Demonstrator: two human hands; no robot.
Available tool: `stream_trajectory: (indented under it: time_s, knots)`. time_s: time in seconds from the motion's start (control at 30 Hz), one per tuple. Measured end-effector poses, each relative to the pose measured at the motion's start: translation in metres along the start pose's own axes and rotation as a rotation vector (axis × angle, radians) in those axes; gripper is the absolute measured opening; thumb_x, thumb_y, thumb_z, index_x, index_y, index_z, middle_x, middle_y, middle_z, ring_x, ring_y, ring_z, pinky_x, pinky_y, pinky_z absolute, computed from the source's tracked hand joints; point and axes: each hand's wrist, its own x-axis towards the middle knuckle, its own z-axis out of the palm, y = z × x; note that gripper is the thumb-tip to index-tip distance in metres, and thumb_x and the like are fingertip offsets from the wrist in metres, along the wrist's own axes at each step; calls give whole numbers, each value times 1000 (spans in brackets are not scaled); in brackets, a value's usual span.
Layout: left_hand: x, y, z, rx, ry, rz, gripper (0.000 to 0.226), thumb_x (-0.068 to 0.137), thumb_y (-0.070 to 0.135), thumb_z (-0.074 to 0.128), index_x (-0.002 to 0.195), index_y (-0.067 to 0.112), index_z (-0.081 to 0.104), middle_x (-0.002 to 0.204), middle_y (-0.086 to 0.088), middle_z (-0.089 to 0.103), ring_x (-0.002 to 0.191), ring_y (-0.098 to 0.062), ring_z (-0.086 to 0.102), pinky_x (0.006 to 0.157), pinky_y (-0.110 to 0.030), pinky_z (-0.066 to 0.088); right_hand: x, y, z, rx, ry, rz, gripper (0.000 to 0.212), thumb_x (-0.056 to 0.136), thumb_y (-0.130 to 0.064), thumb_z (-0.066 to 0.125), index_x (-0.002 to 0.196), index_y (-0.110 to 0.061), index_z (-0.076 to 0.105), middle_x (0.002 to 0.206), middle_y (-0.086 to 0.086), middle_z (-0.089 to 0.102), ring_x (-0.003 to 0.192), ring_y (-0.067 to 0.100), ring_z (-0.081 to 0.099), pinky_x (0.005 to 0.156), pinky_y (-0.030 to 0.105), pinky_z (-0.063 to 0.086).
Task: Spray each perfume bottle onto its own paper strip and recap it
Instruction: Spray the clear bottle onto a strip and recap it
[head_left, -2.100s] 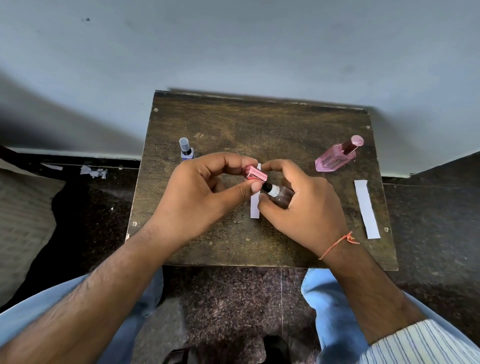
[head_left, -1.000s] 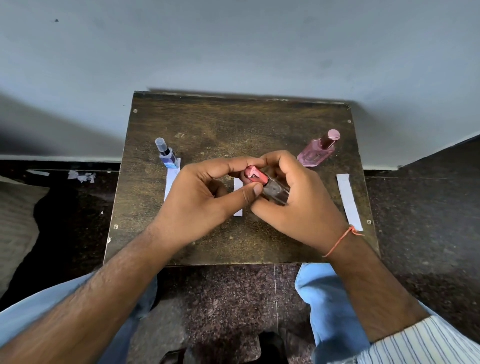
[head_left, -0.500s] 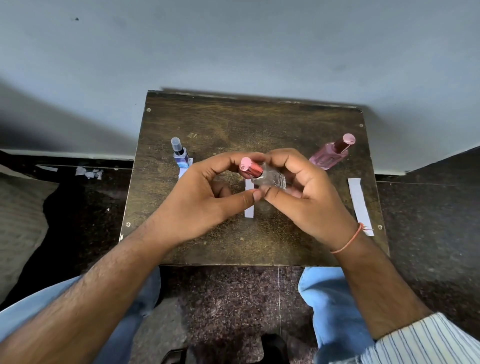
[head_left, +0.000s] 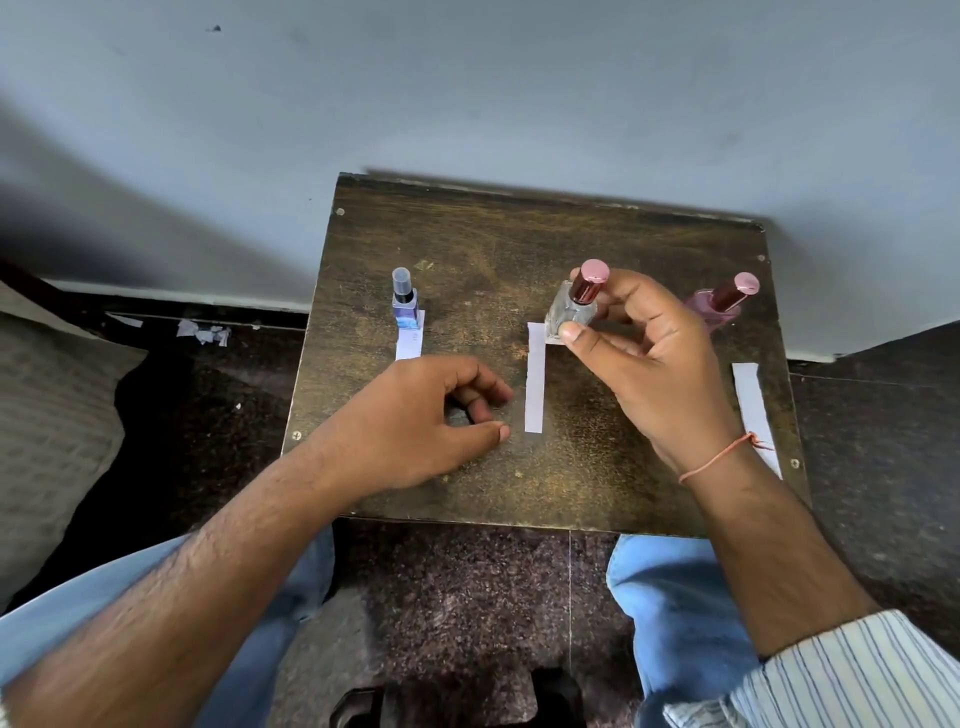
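A small dark wooden table (head_left: 467, 249) stood against a pale grey wall (head_left: 467, 93), over a dark speckled floor. At the far end of the middle paper strip (head_left: 534, 376), the clear perfume bottle (head_left: 570, 312) was upright with its pink cap (head_left: 589, 280) on; whether its base touched the tabletop could not be told. The right hand (head_left: 649, 364) held it, thumb pressed against the near face of the glass and fingers curled round behind at the cap and shoulder. The left hand (head_left: 431, 415) rested low over the table just left of that strip, loosely curled with thumb and fingertips close together, holding nothing visible. On the left, a blue bottle (head_left: 404, 306) with a clear cap stood upright on the far end of the left paper strip (head_left: 410, 343). On the right, a pink bottle (head_left: 719, 304) with a dark pink cap showed partly behind the right hand, well beyond the right paper strip (head_left: 753, 410), which lay along the table's right edge and was partly hidden by the wrist. An orange thread (head_left: 719, 457) circled the right wrist, above a striped sleeve (head_left: 841, 675). Blue-trousered knees showed below the table, and torn paper scraps (head_left: 202, 332) lay on the floor to the left.
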Motion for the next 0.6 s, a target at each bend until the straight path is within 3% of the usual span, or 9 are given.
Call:
stream_trajectory:
  time_s: [0.1, 0.2, 0.27, 0.6]
  knots:
    - [-2, 1, -2, 7, 4, 7, 22, 93, 33, 86, 112, 35, 76, 88, 12, 76, 67, 11, 62, 65, -6, 45, 3, 2, 5, 0, 6, -3, 35, 91, -15, 82, 124, -22, 73, 119, 17, 73, 113, 30, 72, 100, 44, 62]
    - [-4, 0, -3, 9, 15, 12, 21, 93, 33, 85, 112, 36, 77, 86, 13, 76, 63, 11, 60, 64, -6, 45, 5, 4, 8, -6, 7, -2, 34, 91, -12, 82, 121, -24, 73, 116, 18, 72, 103, 16, 68, 94, 34, 61]
    - [-5, -1, -4, -6, 20, 13, 21, 93, 33, 85, 112, 36, 77, 86, 12, 75, 61, 11, 59, 64, -7, 45, 6, 5, 9, -21, 4, -11, 35, 91, -12, 82, 123, -23, 73, 116, 22, 71, 102, 15, 67, 92, 30, 60]
    - [-5, -3, -8, -2, 35, 22, 21, 93, 36, 85, 112, 38, 77, 87, 13, 76, 58, 7, 57, 61, -10, 47, 7, 7, 17, -23, 17, -41, 41, 90, -9, 83, 118, -37, 71, 113, 18, 71, 98, 9, 67, 92, 28, 60]
